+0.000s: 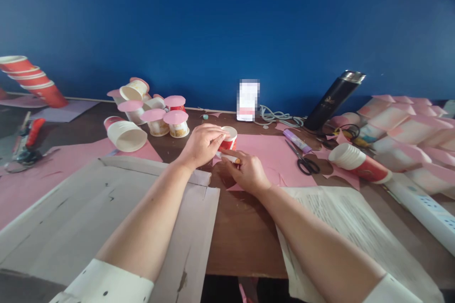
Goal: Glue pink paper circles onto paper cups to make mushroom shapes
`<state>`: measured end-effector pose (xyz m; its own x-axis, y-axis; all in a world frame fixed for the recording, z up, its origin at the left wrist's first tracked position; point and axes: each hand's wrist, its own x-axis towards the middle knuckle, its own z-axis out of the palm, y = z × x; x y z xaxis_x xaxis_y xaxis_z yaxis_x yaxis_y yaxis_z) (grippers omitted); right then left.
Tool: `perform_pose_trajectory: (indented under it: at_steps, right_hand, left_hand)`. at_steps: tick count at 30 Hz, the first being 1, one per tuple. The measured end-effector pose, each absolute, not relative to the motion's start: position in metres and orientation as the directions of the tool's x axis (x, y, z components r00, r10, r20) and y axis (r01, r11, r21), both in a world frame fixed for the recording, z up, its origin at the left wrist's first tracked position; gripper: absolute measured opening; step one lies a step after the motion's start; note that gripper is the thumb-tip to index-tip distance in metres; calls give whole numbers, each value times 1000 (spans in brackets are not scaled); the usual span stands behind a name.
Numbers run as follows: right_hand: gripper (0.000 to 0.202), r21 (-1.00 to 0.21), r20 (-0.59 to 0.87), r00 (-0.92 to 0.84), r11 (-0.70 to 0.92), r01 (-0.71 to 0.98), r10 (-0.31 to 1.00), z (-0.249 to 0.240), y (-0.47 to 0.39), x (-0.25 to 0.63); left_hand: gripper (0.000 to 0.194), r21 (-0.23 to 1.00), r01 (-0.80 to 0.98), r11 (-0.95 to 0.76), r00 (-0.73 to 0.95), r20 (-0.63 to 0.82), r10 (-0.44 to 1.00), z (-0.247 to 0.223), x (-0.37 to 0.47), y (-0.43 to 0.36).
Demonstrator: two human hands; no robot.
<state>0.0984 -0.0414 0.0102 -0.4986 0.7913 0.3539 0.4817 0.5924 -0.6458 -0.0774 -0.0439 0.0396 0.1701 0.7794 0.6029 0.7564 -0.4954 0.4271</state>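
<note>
A red paper cup (232, 143) with a white end facing up stands on the table in front of me. My left hand (204, 144) holds it from the left, its fingers reaching over the top edge. Just below the cup, my right hand (249, 170) is closed around a small white tube (229, 156), mostly hidden by the fingers, lying close to the cup's lower side. Pink paper (266, 151) is spread behind and beside my right hand.
Paper cups with pink discs (176, 117) stand at back left. Scissors (307, 165), a purple tube (297, 141), stacked red cups (369, 165), a black flask (332, 102) and a power strip (423, 206) lie right. Flattened cardboard (117, 218) covers the front left; a phone (248, 100) leans behind.
</note>
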Motion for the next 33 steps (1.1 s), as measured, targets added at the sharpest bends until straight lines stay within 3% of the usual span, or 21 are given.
perform_pose_trajectory:
  at_steps: [9,19,33]
  right_hand:
    - [33,-481,352,-566,663,574,746,10,-41,96]
    - [34,-288,252,-635,683,671,730,20,-46,92]
    - [33,-303,227,-658,694,653,718,28,-48,103]
  left_hand:
    - [27,359,747,-560,196,685,702,35,-80,-40]
    - [16,327,749,-576,191,727,660,32,-80,-38]
    - [13,335,757,-561,164,734,659,30,-79,-36]
